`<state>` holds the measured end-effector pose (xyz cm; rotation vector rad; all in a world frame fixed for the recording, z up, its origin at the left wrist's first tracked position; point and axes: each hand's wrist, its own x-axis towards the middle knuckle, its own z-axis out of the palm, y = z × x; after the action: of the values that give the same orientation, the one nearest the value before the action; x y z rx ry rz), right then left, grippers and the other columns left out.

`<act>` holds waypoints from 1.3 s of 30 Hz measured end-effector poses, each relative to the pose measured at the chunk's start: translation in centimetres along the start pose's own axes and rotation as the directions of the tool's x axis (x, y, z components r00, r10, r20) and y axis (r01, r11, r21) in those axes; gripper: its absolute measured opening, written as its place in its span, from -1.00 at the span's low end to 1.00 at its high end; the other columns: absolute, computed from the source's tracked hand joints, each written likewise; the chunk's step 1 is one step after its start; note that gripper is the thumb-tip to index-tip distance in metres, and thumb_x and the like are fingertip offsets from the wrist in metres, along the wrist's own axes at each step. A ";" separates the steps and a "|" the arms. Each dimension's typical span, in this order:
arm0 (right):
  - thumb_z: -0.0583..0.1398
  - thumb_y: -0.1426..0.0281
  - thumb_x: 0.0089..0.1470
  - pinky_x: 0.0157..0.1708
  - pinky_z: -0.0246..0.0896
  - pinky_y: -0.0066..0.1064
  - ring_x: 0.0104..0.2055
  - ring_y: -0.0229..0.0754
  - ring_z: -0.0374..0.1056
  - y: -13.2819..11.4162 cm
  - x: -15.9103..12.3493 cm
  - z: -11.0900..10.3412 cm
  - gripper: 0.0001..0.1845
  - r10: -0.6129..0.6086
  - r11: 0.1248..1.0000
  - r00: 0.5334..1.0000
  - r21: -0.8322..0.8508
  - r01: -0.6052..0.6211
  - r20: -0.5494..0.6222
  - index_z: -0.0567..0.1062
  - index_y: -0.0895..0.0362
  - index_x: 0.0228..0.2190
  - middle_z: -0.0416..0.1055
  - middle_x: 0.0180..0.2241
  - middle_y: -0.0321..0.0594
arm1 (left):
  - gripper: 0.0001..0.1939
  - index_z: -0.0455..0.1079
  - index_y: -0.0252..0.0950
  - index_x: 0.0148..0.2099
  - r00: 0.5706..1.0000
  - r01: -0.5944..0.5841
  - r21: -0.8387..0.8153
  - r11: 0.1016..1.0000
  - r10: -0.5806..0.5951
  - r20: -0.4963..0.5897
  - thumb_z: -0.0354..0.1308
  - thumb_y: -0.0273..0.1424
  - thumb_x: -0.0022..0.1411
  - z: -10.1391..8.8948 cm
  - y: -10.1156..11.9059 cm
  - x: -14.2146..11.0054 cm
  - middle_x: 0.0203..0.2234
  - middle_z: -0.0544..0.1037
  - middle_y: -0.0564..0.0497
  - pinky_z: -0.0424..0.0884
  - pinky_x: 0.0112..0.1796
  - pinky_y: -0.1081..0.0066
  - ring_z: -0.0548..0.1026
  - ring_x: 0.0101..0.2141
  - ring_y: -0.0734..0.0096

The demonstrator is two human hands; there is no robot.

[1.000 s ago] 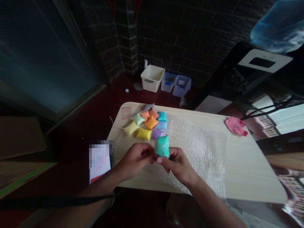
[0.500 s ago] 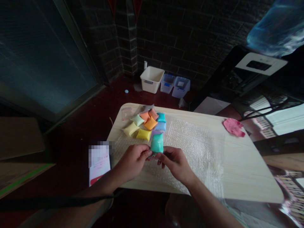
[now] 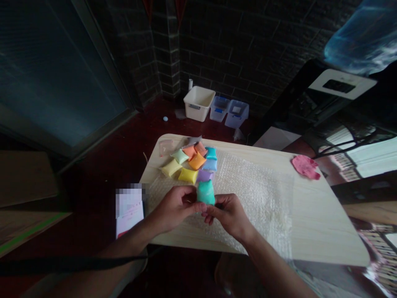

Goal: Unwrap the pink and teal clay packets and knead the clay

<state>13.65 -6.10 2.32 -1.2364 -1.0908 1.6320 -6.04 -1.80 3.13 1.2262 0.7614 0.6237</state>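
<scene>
A small, puffy green packet of what looks like modelling clay (image 3: 205,192) is held between both hands above the near side of the table. My left hand (image 3: 180,207) is closed, its thumb lying across the packet's lower edge. My right hand (image 3: 228,213) pinches the same lower edge from the other side. Just beyond the hands lie several similar soft packets, among them a yellow packet (image 3: 187,175), a purple packet (image 3: 205,175), an orange packet (image 3: 197,160) and a light blue packet (image 3: 210,164).
Bubble wrap (image 3: 254,194) covers the middle of the pale wooden table (image 3: 325,223). A pink flat piece (image 3: 305,167) lies at the far right edge. On the floor beyond stand a cream bin (image 3: 198,105) and two clear boxes. A phone-like screen (image 3: 130,215) is at the left.
The green packet has come slightly left and lower. Its top tilted away and back, and the left thumb has shifted across its lower edge. The other packets stay put.
</scene>
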 end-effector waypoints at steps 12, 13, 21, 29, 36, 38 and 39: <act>0.40 0.09 0.10 -0.51 0.32 -0.45 -0.52 -0.26 0.41 -0.7 -0.7 -0.3 -0.58 -0.098 0.966 0.995 -0.238 0.100 0.021 0.64 0.24 -0.35 0.55 -0.52 -0.17 | -0.72 0.54 -0.39 -0.23 0.999 -0.015 0.083 0.996 0.018 -0.038 0.32 -0.23 0.27 0.0 0.3 0.2 -0.39 0.60 -0.03 0.39 -0.32 0.41 0.52 -0.36 0.33; 0.38 0.10 0.13 -0.50 0.31 -0.46 -0.49 -0.25 0.41 -0.9 -0.8 -0.4 -0.59 -0.115 0.950 0.993 -0.291 0.116 0.022 0.62 0.24 -0.30 0.55 -0.49 -0.17 | -0.71 0.53 -0.39 -0.24 0.998 -0.013 0.134 0.991 0.021 -0.064 0.31 -0.21 0.28 -0.1 0.3 0.2 -0.41 0.59 -0.02 0.36 -0.34 0.42 0.51 -0.37 0.34; 0.33 0.09 0.20 -0.49 0.37 -0.45 -0.52 -0.26 0.44 -0.3 -0.7 -1.0 -0.59 -0.053 0.974 0.986 -0.208 0.086 0.158 0.56 0.24 -0.32 0.53 -0.51 -0.19 | -0.75 0.50 -0.37 -0.27 1.000 0.011 0.182 0.983 -0.009 -0.011 0.34 -0.25 0.23 -0.2 -0.2 0.2 -0.37 0.60 -0.06 0.42 -0.29 0.36 0.55 -0.31 0.25; 0.38 0.10 0.13 -0.57 0.30 -0.51 -0.60 -0.32 0.37 -0.3 -0.8 -0.7 -0.58 -0.009 0.992 0.990 -0.122 0.026 0.142 0.55 0.23 -0.40 0.51 -0.57 -0.23 | -0.76 0.51 -0.37 -0.35 0.998 0.015 0.178 0.984 -0.004 -0.059 0.38 -0.28 0.15 0.4 0.3 -0.1 -0.45 0.59 -0.06 0.42 -0.34 0.37 0.54 -0.36 0.26; 0.34 0.08 0.17 -0.62 0.17 -0.54 -0.65 -0.36 0.28 -0.2 -0.8 -0.3 -0.57 -0.025 0.983 0.994 -0.176 0.044 0.107 0.54 0.22 -0.43 0.42 -0.64 -0.30 | -0.74 0.52 -0.39 -0.37 0.994 0.022 0.199 0.980 0.000 -0.110 0.39 -0.26 0.12 0.5 0.3 -0.1 -0.48 0.59 -0.05 0.33 -0.43 0.43 0.47 -0.44 0.35; 0.35 0.08 0.16 -0.60 0.18 -0.53 -0.63 -0.35 0.28 -0.1 -0.6 -0.4 -0.57 -0.032 0.985 0.994 -0.164 0.049 0.102 0.54 0.22 -0.43 0.42 -0.63 -0.31 | -0.75 0.53 -0.39 -0.35 0.996 0.031 0.208 0.978 -0.012 -0.089 0.39 -0.27 0.13 0.2 0.2 0.0 -0.47 0.60 -0.04 0.32 -0.42 0.44 0.48 -0.44 0.36; 0.36 0.08 0.15 -0.59 0.20 -0.52 -0.62 -0.33 0.29 -0.1 -0.6 -0.4 -0.58 -0.040 0.986 0.994 -0.160 0.056 0.102 0.54 0.22 -0.42 0.42 -0.62 -0.30 | -0.76 0.54 -0.39 -0.34 0.997 0.037 0.214 0.976 -0.021 -0.076 0.38 -0.28 0.14 0.1 0.2 0.1 -0.46 0.60 -0.03 0.32 -0.42 0.44 0.49 -0.43 0.36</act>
<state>14.20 -6.54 2.54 -1.2335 -1.3276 1.6077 -5.94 -1.77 3.29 1.3933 0.9252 0.5759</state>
